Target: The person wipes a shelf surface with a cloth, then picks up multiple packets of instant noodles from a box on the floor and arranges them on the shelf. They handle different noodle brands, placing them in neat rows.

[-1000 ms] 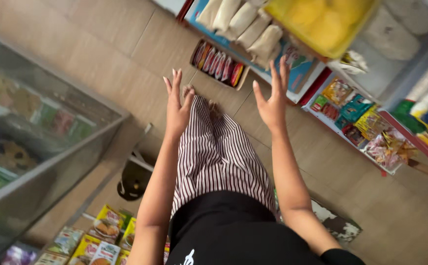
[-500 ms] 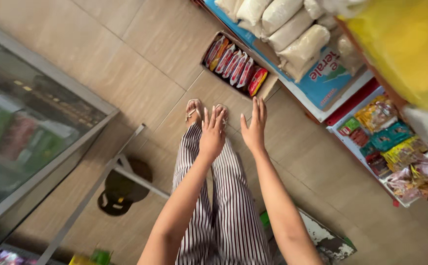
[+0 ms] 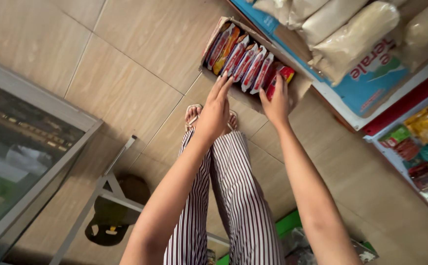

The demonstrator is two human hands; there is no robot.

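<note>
a cardboard box [image 3: 297,91] is seen on the tiled floor [image 3: 125,59], far from the camera and just beside a low shelf [image 3: 371,93] on the right. a row of red and orange packets [image 3: 246,61] is stood on edge inside it. the left hand [image 3: 215,110] is stretched toward the box with the fingers straight and spread, nothing gripped, the fingertips lying at the box's near edge beside the packets. the right hand [image 3: 277,100] is laid on the rightmost packet [image 3: 285,73], the fingers curled over its top; whether it is truly gripped cannot be told. striped trousers [image 3: 233,196] and sandalled feet [image 3: 193,114] are seen below the hands, near the box. pale filled sacks [image 3: 351,34] are stacked on the shelf at far right, and coloured snack bags [image 3: 425,147] are racked further right. a glass cabinet [image 3: 22,147] is placed at left, with a metal frame [image 3: 111,186] and a dark cap [image 3: 108,221] on the floor near it.
</note>
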